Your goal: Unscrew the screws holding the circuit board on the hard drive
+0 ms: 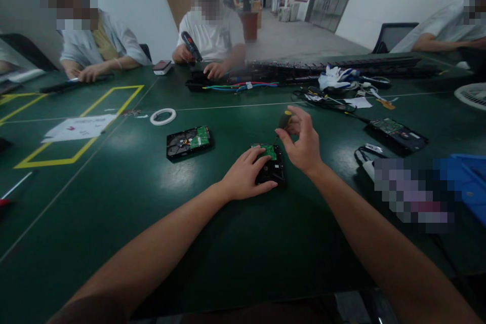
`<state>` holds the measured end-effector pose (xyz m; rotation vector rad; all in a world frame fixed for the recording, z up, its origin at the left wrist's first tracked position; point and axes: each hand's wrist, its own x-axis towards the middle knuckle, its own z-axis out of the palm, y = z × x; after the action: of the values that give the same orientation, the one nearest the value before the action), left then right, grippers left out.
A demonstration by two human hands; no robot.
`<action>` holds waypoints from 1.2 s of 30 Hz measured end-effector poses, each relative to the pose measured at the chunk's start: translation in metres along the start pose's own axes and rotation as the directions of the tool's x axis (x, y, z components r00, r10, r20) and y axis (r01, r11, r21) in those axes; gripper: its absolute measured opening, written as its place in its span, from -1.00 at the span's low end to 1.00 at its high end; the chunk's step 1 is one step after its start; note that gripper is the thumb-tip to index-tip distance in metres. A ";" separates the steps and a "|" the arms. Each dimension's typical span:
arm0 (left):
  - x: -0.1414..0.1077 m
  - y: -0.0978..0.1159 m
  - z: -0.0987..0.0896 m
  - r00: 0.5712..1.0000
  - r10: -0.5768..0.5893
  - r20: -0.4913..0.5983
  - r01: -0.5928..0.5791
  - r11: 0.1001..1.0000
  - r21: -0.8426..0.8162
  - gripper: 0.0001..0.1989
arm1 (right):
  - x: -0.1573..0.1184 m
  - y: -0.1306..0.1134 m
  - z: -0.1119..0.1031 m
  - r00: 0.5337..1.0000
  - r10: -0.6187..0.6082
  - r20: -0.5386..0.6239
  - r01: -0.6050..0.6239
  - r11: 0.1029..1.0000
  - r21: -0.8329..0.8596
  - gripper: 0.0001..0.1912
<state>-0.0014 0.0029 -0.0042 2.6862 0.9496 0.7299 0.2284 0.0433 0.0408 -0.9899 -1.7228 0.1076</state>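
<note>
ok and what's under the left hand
A black hard drive, with part of its green circuit board showing past the left hand. The area directly beneath the hand is covered and can't be seen.

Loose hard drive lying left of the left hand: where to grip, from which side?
Likely the drive by its two long edges, with the left hand from above and the near side, thumb on the near edge. It lies flat, longer left to right, that edge exposed. Its green board faces up, so I'd keep fingertips off the top.
</note>
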 end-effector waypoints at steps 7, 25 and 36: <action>0.000 0.001 -0.001 1.000 -0.010 0.001 0.010 1.000 -0.015 -0.18 | -0.004 0.003 0.005 0.999 0.008 0.039 -0.012 0.995 0.103 -0.45; 0.001 0.002 -0.001 1.000 -0.016 0.013 0.016 1.000 -0.020 -0.19 | 0.000 -0.004 0.002 0.981 0.027 0.194 -0.062 0.982 0.178 -0.33; 0.001 0.002 -0.002 1.000 -0.009 0.006 0.009 1.000 -0.004 -0.18 | -0.001 0.001 0.001 0.997 -0.060 0.038 0.061 0.998 -0.021 -0.34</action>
<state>-0.0002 0.0017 -0.0016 2.6772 0.9566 0.7212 0.2283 0.0443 0.0392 -0.9564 -1.7907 0.0679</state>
